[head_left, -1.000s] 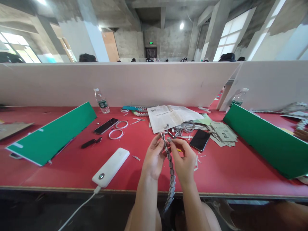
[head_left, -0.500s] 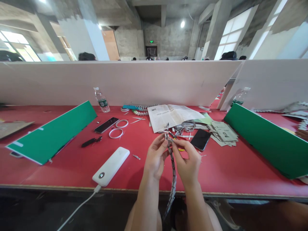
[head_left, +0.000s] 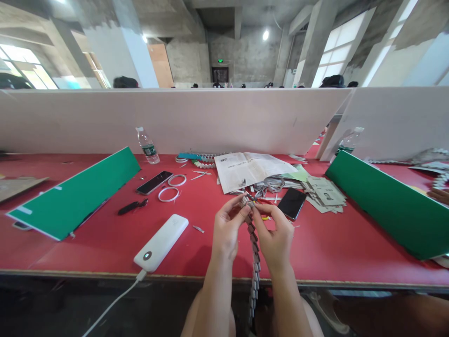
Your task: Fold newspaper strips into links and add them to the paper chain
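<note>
A chain of folded paper links (head_left: 255, 257) hangs from my fingers and drops over the table's front edge toward my lap. My left hand (head_left: 226, 229) pinches the upper end of this paper chain between thumb and fingers. From the other side, my right hand (head_left: 277, 234) pinches the same end, its fingertips almost touching the left ones. The exact fold at the fingertips is too small to make out. Just behind my hands lie pliers with red and yellow handles (head_left: 266, 218), partly hidden. A heap of folded paper strips (head_left: 271, 185) sits beyond them.
A newspaper sheet (head_left: 250, 168), a black phone (head_left: 292, 203) and cut paper pieces (head_left: 326, 194) lie behind and to the right. On the left are a white power bank (head_left: 161, 243), another phone (head_left: 154, 182), tape rings (head_left: 169, 194) and a water bottle (head_left: 148, 147). Green boards (head_left: 386, 206) flank the place.
The paper chain has turned and now hangs straighter, its link faces showing. My left thumb has shifted right, nearer the right fingertips.
</note>
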{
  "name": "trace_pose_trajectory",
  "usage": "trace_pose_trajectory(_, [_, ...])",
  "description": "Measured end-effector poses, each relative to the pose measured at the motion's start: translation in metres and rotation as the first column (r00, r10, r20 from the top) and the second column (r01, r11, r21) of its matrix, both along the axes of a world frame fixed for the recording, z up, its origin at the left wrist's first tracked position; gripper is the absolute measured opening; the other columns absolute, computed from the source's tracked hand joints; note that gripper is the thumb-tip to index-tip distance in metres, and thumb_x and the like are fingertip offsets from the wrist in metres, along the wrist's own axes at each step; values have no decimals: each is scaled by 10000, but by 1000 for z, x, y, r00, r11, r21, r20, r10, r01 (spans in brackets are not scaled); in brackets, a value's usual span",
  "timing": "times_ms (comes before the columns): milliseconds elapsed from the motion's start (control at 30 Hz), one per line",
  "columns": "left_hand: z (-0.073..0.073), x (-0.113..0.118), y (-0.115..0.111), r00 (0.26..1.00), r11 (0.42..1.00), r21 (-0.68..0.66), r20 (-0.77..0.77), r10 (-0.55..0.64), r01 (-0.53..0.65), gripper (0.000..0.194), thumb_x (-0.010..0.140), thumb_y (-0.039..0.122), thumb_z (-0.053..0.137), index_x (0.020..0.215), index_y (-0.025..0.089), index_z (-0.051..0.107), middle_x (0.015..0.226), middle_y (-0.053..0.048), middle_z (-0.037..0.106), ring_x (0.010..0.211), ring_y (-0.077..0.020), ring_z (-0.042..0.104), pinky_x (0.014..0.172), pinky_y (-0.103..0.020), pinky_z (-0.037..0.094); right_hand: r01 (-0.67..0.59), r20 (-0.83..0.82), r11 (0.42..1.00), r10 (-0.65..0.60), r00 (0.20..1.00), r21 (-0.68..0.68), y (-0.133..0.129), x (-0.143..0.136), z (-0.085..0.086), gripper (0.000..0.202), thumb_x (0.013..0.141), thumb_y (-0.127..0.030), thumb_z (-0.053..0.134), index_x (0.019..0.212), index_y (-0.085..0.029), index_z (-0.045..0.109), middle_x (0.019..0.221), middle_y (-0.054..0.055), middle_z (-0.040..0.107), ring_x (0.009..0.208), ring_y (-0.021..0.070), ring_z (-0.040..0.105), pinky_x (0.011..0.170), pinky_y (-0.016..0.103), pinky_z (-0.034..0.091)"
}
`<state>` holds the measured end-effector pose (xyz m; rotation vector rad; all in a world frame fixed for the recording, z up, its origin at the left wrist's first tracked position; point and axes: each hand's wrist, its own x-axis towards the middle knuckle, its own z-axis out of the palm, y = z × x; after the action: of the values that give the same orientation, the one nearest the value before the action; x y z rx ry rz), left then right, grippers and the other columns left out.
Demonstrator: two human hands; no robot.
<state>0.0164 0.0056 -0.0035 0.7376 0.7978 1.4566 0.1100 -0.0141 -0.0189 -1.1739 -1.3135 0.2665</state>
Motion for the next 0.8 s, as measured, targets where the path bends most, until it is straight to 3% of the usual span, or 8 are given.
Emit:
trace_pose_trajectory(300, [2,-2,-1,1000,1000,-9,-6,5,-5,344,579,191,782,916,171,720,761,-26,683,699,-121,599,652,-234,490,-20,1,1000,19,1000,5,-2,2,3,81,829,-232,567,830,-183,632,763,40,665,728,175,617,664,301,495])
trace_pose_trajectory(567, [-1,0,-2,999,999,-6,-20,-38,37,320,619,223,764,935,189,725,833,-41,706,747,-127,615,678,-232,494,-77,-50,996,74,996,-53,-2,3,5,127,845,-242,558,925,-197,646,853,45,685,775,169,627,701,296,503])
trace_pose_trajectory(800, [0,0,-1,999,999,-29,29,-22,23,289,598,202,775,882,178,725,800,-38,709,724,-129,624,681,-255,508,-49,22,998,50,999,-29,-3,5,5,120,841,-235,558,913,-197,645,856,45,683,806,179,624,727,309,500])
